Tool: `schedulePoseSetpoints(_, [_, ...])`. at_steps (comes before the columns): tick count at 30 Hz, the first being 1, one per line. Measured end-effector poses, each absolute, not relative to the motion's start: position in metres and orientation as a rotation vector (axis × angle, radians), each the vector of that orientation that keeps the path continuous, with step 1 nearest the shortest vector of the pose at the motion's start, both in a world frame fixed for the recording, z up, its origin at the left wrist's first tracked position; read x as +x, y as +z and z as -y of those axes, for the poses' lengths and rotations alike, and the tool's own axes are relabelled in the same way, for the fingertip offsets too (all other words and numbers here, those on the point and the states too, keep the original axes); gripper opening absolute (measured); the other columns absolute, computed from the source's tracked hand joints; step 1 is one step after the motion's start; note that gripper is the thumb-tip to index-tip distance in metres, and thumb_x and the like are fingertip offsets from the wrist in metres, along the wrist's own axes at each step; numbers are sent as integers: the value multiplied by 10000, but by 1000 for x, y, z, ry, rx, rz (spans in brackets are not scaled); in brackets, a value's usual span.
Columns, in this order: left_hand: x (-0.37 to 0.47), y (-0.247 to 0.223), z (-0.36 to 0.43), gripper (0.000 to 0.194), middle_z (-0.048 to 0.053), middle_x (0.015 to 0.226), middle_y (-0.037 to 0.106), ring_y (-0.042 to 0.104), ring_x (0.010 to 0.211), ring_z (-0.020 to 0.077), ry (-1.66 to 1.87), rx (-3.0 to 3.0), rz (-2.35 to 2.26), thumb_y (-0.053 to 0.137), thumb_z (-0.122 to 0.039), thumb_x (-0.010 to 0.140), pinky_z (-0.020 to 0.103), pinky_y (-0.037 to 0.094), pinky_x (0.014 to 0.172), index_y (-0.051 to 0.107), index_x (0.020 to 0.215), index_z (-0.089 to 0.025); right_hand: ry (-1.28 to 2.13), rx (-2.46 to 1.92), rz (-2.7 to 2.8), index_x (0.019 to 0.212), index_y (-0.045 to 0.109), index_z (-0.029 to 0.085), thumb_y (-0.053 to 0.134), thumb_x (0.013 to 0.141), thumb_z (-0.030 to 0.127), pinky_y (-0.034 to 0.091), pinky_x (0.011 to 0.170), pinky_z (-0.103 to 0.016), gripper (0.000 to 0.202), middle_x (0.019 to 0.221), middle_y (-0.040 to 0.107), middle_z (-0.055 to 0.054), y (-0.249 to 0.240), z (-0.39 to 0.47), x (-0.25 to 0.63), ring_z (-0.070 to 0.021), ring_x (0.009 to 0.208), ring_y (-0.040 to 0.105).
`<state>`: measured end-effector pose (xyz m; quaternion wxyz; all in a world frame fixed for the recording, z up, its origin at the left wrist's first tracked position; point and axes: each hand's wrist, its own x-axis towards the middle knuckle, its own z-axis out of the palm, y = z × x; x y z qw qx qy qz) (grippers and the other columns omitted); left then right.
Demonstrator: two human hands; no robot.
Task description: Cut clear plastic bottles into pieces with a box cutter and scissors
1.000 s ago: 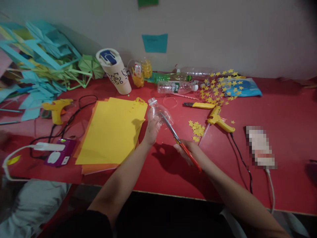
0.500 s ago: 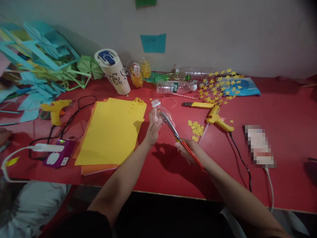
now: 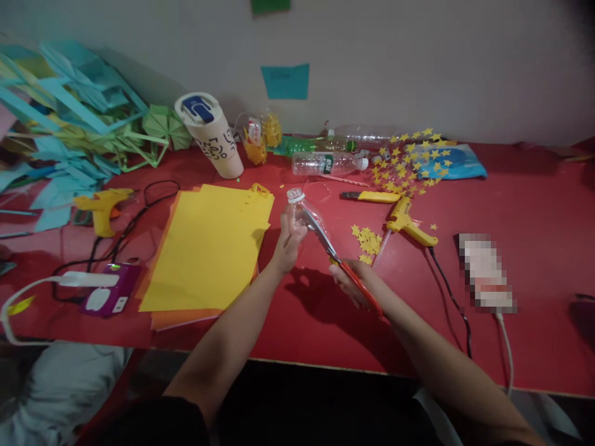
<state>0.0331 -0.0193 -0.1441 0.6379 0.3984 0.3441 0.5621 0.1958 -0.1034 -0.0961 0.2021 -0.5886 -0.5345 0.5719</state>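
My left hand [image 3: 289,243] is closed around the cut-off top of a clear plastic bottle [image 3: 315,217], its white-ringed neck pointing away from me. Red-handled scissors [image 3: 357,285] are in my right hand [image 3: 349,280], fingers wrapped about the handles. The scissor blades lie against the bottle piece beside my left fingers; whether they cut into its edge I cannot tell. Right of the blades, a small pile of yellow paper stars [image 3: 369,240] rests on the red table [image 3: 297,328].
Yellow paper sheets [image 3: 209,248] lie left of my hands. A yellow glue gun [image 3: 409,224] and a utility knife [image 3: 372,197] lie to the right. Behind are plastic bottles [image 3: 320,164] and a white tumbler [image 3: 214,136]. A purple power strip [image 3: 114,288] sits at the left.
The bottle piece has turned slightly in my left hand, and the scissors have shifted a little with it. Both hands keep their hold. The whole view has moved slightly.
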Motion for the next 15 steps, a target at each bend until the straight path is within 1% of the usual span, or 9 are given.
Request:
schedulePoseSetpoints(2, [34, -144, 21, 592, 45, 1239, 611, 578, 1214, 229, 1326, 967, -762, 697, -422, 779, 422, 401, 1124, 458, 1310, -310, 1593, -1635, 1482, 655, 407, 243, 437, 808, 798, 312, 375, -236, 576, 445, 366, 81, -95, 103, 196, -107, 342, 424])
schedulePoseSetpoints(4, [35, -146, 22, 548, 51, 1211, 617, 594, 1171, 222, 1333, 1005, -761, 677, -426, 802, 421, 417, 1100, 468, 1293, -300, 1585, -1627, 1488, 641, 407, 242, 448, 797, 807, 307, 371, -232, 588, 445, 377, 74, -94, 103, 196, -105, 350, 429])
schedulePoseSetpoints(7, [35, -148, 21, 532, 56, 1231, 607, 589, 1173, 221, 1327, 1018, -772, 672, -429, 807, 425, 409, 1104, 473, 1282, -297, 1590, -1638, 1484, 630, 410, 241, 494, 778, 803, 309, 368, -232, 587, 448, 398, 66, -92, 102, 196, -101, 358, 424])
schedulePoseSetpoints(9, [34, -150, 20, 542, 56, 1238, 599, 586, 1174, 222, 1331, 1016, -775, 677, -434, 799, 433, 404, 1109, 475, 1284, -301, 1586, -1653, 1477, 636, 419, 240, 513, 793, 773, 315, 374, -232, 564, 447, 401, 68, -89, 102, 196, -100, 355, 423])
schedulePoseSetpoints(15, [34, -149, 19, 573, 47, 1181, 616, 613, 1107, 221, 1354, 1023, -751, 686, -447, 788, 424, 463, 1044, 469, 1304, -325, 1556, -1692, 1492, 625, 419, 241, 542, 793, 739, 322, 388, -243, 539, 444, 397, 70, -83, 102, 196, -95, 349, 393])
